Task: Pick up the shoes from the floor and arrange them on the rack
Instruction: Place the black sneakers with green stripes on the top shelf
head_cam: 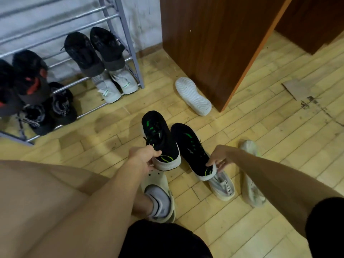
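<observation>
Two black sneakers with green marks and white soles are in my hands over the wooden floor. My left hand (143,155) grips the heel of the left black sneaker (158,135). My right hand (217,159) pinches the heel of the right black sneaker (189,146). The metal shoe rack (130,43) stands at the upper left and holds a black pair (93,51), a grey-white pair (115,84) and other dark shoes (28,84). A white shoe (193,95) lies sole up by the cabinet. Two pale sneakers (223,187) (251,183) lie on the floor under my right arm.
A brown wooden cabinet (214,43) stands right of the rack, with another piece of brown furniture (316,21) at the far right. A cardboard scrap (297,88) lies on the floor. My foot in a sock and cream clog (158,196) is below the left sneaker.
</observation>
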Tool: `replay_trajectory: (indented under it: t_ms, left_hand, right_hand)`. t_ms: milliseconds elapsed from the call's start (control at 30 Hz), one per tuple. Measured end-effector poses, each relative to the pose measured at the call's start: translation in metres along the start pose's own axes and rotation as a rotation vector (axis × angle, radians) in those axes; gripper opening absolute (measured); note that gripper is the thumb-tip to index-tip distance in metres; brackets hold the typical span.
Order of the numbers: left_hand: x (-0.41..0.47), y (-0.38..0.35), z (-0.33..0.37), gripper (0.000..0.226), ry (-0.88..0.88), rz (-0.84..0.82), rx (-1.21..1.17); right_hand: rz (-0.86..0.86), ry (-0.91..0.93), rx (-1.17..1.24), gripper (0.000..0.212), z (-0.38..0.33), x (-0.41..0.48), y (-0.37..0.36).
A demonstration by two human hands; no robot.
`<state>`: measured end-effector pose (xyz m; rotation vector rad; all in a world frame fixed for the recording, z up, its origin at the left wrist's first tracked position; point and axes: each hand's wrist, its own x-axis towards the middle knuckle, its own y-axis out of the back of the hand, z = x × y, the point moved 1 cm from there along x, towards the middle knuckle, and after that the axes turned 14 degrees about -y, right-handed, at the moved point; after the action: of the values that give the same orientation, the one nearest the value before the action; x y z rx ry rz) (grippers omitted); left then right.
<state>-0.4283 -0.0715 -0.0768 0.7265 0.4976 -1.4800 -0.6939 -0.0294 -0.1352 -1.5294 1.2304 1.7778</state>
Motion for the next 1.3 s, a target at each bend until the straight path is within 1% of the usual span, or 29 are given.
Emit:
replay_trajectory:
  t_ms: [67,167,367,400,467,567,633,700,800,867,967,1067,1133,1300]
  left_hand:
    - [-0.003,0.0,0.002,0.037,-0.006,0.008,-0.037]
    - [-0.01,-0.002,0.008,0.034,-0.041,0.009,-0.099]
    - [-0.027,0.014,0.048,0.027,-0.147,-0.008,-0.062]
    - [-0.031,0.021,0.059,0.024,-0.175,-0.022,-0.054]
    - [-0.038,0.036,0.082,0.025,-0.255,-0.035,-0.03]
    - [-0.047,0.065,0.117,0.022,-0.394,0.055,-0.058]
    - [-0.059,0.082,0.142,0.008,-0.444,0.1,-0.073]
    - [-0.065,0.1,0.164,0.009,-0.48,0.161,-0.102]
    - [-0.06,0.129,0.192,0.012,-0.526,0.234,-0.147]
    - [-0.055,0.142,0.206,0.013,-0.539,0.247,-0.173]
    - [-0.039,0.165,0.23,0.022,-0.542,0.274,-0.21]
    - [-0.015,0.181,0.256,0.028,-0.541,0.245,-0.207]
    - [0.005,0.189,0.272,0.027,-0.548,0.25,-0.216]
    - [0.054,0.203,0.311,0.016,-0.562,0.254,-0.208]
  right_hand:
    - [0.02,0.035,0.046,0.044,-0.008,-0.011,0.006]
    - [0.082,0.09,0.095,0.036,-0.015,-0.031,0.017]
    - [0.034,0.277,0.316,0.033,-0.033,-0.079,0.037]
    - [0.029,0.319,0.337,0.031,-0.039,-0.089,0.042]
    - [0.024,0.398,0.383,0.028,-0.055,-0.11,0.053]
    - [0.034,0.504,0.423,0.025,-0.084,-0.142,0.066]
    - [0.044,0.564,0.445,0.025,-0.105,-0.165,0.072]
    - [0.037,0.61,0.457,0.032,-0.128,-0.183,0.076]
    - [0.026,0.673,0.492,0.029,-0.166,-0.206,0.079]
    - [0.014,0.716,0.521,0.027,-0.19,-0.22,0.079]
    - [-0.023,0.728,0.542,0.026,-0.234,-0.235,0.083]
    - [-0.022,0.721,0.523,0.03,-0.281,-0.239,0.091]
    - [-0.015,0.713,0.523,0.031,-0.314,-0.238,0.095]
    - [-0.081,0.667,0.546,0.027,-0.388,-0.226,0.102]
